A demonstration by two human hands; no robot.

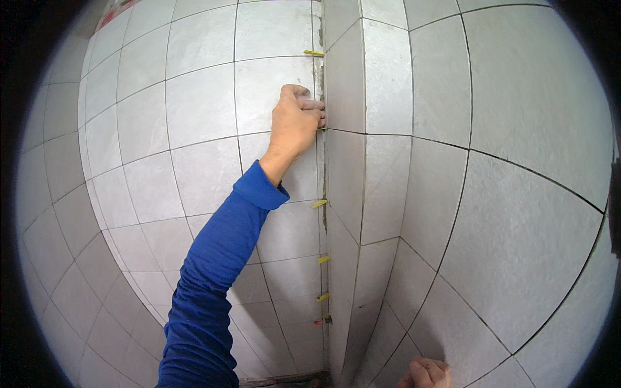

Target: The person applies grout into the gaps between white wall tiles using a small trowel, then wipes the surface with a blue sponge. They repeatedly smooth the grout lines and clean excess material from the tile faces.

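My left hand (297,119), in a blue sleeve, reaches up to the vertical joint in the tiled wall (200,103), fingers bent at the corner; what they hold, if anything, is hidden. Yellow plastic tabs (314,53) stick out along this joint, one above the hand and several below it (319,204). A small red piece (318,321) sits low on the joint. My right hand (424,375) shows at the bottom edge with curled fingers, near the right-hand tiles; its contents cannot be made out.
A narrow tiled step (385,77) juts out beside the joint and meets a large tiled wall (530,103) on the right. Another tiled wall (61,220) curves along the left rim. A dark, rough edge (284,381) runs along the bottom of the back wall.
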